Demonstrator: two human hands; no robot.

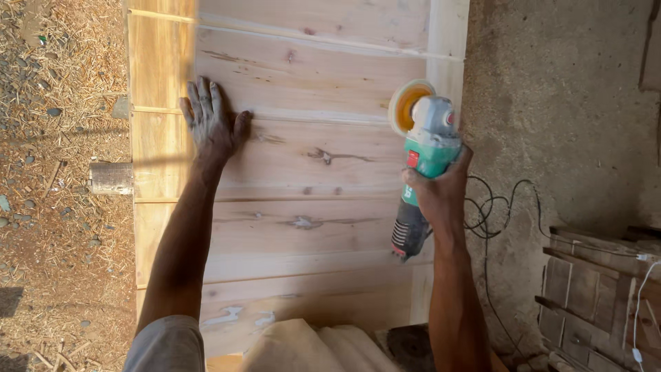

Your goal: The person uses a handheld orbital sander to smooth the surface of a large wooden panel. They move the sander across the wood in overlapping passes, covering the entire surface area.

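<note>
We see a person's right hand (441,196) wrapped around the body of a green and grey angle grinder (421,165), fingers closed firmly on its middle. Beyond the grip, the tool's yellow sanding disc (407,105) sits at the right edge of a pale wooden panel (310,179) made of joined boards; behind the grip, the black tail of the grinder points back toward the person. Well across from the grip, the left hand (212,124) lies flat and open on the panel, fingers spread, holding nothing. On the outer side of the gripping hand, a black cable (492,213) loops over the concrete floor (564,117), with wooden crates (599,296) further out. Past the flat hand, wood shavings (62,103) cover the ground.
</note>
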